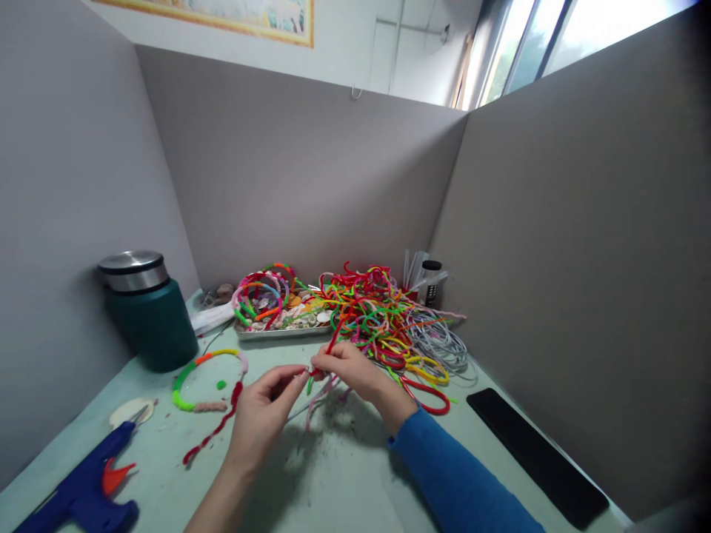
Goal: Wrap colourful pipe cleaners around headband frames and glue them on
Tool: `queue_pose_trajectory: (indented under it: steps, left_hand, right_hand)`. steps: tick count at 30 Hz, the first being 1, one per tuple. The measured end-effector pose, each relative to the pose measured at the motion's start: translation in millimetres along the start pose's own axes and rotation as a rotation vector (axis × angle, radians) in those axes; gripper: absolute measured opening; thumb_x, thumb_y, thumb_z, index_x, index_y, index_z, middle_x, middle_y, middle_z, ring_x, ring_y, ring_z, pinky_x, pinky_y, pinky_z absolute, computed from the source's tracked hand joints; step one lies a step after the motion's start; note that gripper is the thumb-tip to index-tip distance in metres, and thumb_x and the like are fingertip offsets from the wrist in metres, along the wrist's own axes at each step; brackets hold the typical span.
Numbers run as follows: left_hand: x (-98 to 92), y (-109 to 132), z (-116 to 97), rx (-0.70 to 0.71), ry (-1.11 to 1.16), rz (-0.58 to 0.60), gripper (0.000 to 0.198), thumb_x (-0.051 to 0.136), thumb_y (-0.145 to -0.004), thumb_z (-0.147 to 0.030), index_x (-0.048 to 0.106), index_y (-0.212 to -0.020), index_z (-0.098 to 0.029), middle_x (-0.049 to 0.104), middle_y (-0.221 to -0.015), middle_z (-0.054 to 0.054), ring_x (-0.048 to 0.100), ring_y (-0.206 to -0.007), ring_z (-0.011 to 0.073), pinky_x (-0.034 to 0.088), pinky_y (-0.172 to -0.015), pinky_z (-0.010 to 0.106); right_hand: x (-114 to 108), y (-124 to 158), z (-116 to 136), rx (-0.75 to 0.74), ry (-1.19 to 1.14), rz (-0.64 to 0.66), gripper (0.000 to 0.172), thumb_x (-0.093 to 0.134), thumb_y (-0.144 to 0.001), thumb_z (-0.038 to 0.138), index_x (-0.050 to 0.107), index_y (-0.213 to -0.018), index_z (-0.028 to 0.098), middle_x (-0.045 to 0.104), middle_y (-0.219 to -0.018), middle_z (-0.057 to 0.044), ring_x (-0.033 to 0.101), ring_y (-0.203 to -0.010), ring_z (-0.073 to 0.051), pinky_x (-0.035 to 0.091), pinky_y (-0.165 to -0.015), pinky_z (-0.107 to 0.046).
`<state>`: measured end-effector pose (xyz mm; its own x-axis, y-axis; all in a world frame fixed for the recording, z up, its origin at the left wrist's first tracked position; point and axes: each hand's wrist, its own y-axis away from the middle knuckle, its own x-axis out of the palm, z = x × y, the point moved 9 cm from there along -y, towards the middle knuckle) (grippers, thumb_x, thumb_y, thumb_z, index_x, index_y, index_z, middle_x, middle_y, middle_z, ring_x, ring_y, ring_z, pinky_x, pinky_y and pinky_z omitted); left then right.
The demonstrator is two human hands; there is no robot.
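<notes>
A blue sleeve (464,474) is closest. Its right hand (355,370) pinches a red fuzzy stem (334,339) in front of the metal tray (283,334). The left hand (261,411) curls its fingertips beside it (too small to tell if they grip). A loose pinch might let the stem slip; the messy pile (383,296) right of the tray might snag it.

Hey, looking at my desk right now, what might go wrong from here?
The red strand in your right hand might snag, since the tangled pile sits just beyond it. Your left hand could drag the open ring, whose red tail lies right beside it. And the glue gun lies uncovered on the table; I can't tell if it's hot, so its tip may be a burn risk.
</notes>
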<state>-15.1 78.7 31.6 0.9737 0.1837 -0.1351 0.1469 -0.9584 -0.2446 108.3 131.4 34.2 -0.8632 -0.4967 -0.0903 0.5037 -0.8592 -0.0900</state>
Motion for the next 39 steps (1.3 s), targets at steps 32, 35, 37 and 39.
queue_pose_trajectory:
  steps: [32, 35, 37, 39]
  left_hand:
    - [3.5, 13, -24, 0.174, -0.347, -0.022, 0.029, 0.057, -0.077, -0.042, 0.067, -0.071, -0.016, 0.048, -0.049, -0.005, 0.04, -0.047, 0.0092, 0.032, -0.047, 0.019]
    - [2.0, 11, -21, 0.134, -0.277, -0.034, 0.031, 0.057, -0.076, -0.042, 0.07, -0.086, -0.016, 0.05, -0.049, -0.005, 0.041, -0.047, 0.0097, 0.033, -0.047, 0.019]
    - [4.2, 8, -17, 0.076, -0.186, 0.001, 0.033, 0.059, -0.074, -0.043, 0.071, -0.089, -0.017, 0.061, -0.059, -0.002, 0.048, -0.053, 0.0116, 0.038, -0.05, 0.02]
    - [5.4, 6, -14, 0.017, -0.119, 0.026, 0.032, 0.061, -0.072, -0.043, 0.072, -0.085, -0.016, 0.066, -0.065, 0.002, 0.052, -0.057, 0.0135, 0.041, -0.053, 0.021]
  right_hand:
    - [17, 30, 74, -0.429, 0.411, -0.138, 0.018, 0.06, -0.08, 0.023, 0.06, -0.064, 0.016, 0.056, -0.069, 0.001, 0.051, -0.07, -0.012, 0.038, -0.067, -0.023]
    - [14, 31, 77, -0.437, 0.418, -0.19, 0.018, 0.06, -0.081, 0.025, 0.06, -0.065, 0.017, 0.056, -0.072, 0.0, 0.05, -0.074, -0.013, 0.038, -0.07, -0.024]
    - [9, 30, 75, -0.413, 0.393, -0.227, 0.017, 0.06, -0.081, 0.025, 0.061, -0.065, 0.017, 0.055, -0.073, 0.0, 0.05, -0.073, -0.013, 0.038, -0.07, -0.024]
    - [4, 28, 72, -0.379, 0.363, -0.247, 0.016, 0.062, -0.079, 0.025, 0.062, -0.065, 0.017, 0.055, -0.072, 0.001, 0.051, -0.072, -0.012, 0.038, -0.067, -0.024]
